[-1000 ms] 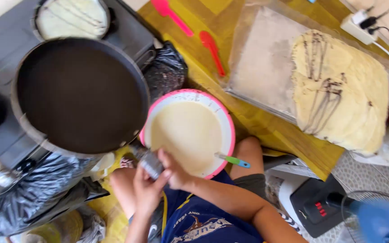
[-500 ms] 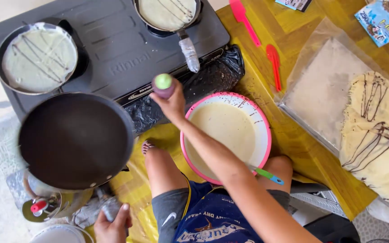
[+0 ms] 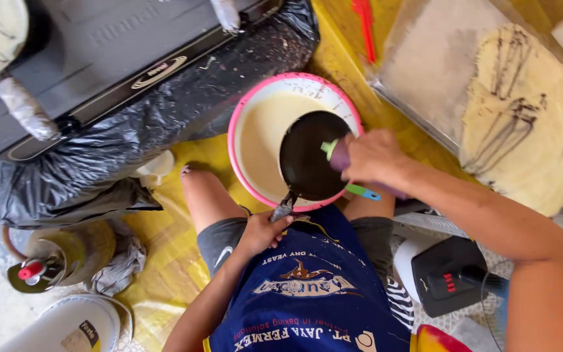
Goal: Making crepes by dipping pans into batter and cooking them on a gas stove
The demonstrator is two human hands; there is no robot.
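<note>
My right hand [image 3: 373,158] is clenched around a small purple-and-green handle [image 3: 335,154], which pokes out between the fingers right over the rim of a small black pan [image 3: 309,155]; what sits at the far end of that handle I cannot tell. My left hand [image 3: 262,231] is wrapped tight around the pan's handle [image 3: 283,207], a thin stub bound in something grey and crinkled. The pan itself is round, matte and dark, held above the near half of a wide bowl [image 3: 245,111] with a pink rim and white wall, filled with smooth, pale cream batter [image 3: 262,130]. A teal-tipped stick [image 3: 363,192] lies across the bowl's near edge, just beside my right wrist. The bowl rests on a glossy yellow sheet [image 3: 346,58]. Behind it, crumpled shiny black plastic [image 3: 131,150] lines the front of a flat grey stove [image 3: 105,52]. To the right a clear-wrapped tray [image 3: 425,72] holds a stack of thin, floppy crepes [image 3: 535,124] streaked with dark drizzle. A red spatula [image 3: 365,26] lies beyond the bowl. Below, I see a blue apron [image 3: 314,287] and bare knees.
</note>
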